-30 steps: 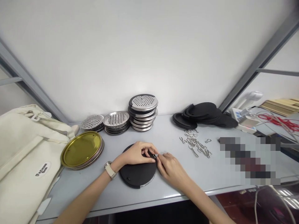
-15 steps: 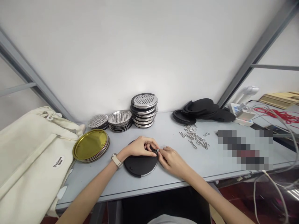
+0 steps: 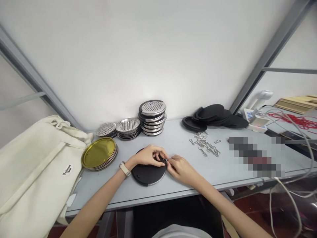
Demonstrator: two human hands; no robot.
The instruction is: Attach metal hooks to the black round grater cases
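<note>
A black round disc (image 3: 148,173) with a silvery rim along its lower right lies flat on the table in front of me. My left hand (image 3: 151,155) rests over its upper part, fingers curled and gripping the right edge. At that edge sits a small metal snap hook (image 3: 165,161), partly hidden by fingertips. My right hand (image 3: 179,168) pinches it from the right, the two hands nearly touching. Loose snap hooks (image 3: 208,147) lie in a pile to the right.
Behind stand a tall stack of round graters (image 3: 152,119) and lower stacks of perforated metal discs (image 3: 128,127). Gold-coloured round lids (image 3: 99,152) are piled at left beside a cream canvas bag (image 3: 44,172). Black round covers (image 3: 213,114) lie at back right, near red cords (image 3: 294,120).
The view has shifted, so the table sits slightly higher in it. Both hands stay at the disc's right edge, with only small finger movements around the snap hook.
</note>
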